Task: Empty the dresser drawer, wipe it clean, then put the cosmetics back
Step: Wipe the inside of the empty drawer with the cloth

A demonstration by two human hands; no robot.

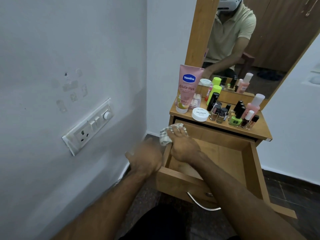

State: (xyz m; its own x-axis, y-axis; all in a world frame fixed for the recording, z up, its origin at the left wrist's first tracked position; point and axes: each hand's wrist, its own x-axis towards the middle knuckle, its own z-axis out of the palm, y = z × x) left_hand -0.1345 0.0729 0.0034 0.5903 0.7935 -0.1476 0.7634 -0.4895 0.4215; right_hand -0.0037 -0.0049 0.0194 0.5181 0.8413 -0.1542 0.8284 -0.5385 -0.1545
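Observation:
The wooden dresser drawer (pixel 223 153) is pulled out and nothing lies in it. My right hand (pixel 183 144) presses a pale checked cloth (pixel 167 134) against the drawer's far left corner and left wall. My left hand (pixel 145 156), blurred, rests by the outer left side of the drawer with its fingers spread. On the dresser top (pixel 256 129) stand the cosmetics: a pink Vaseline tube (pixel 187 89), a white nail polish remover jar (pixel 200 114), several nail polish bottles (pixel 220 114), a neon green bottle (pixel 214 95) and a pink bottle (pixel 253 106).
A mirror (pixel 251 42) rises behind the dresser top and reflects a person. A white wall with a switch and socket panel (pixel 89 126) is close on the left. The drawer's metal handle (pixel 202 203) faces me. Dark floor lies below.

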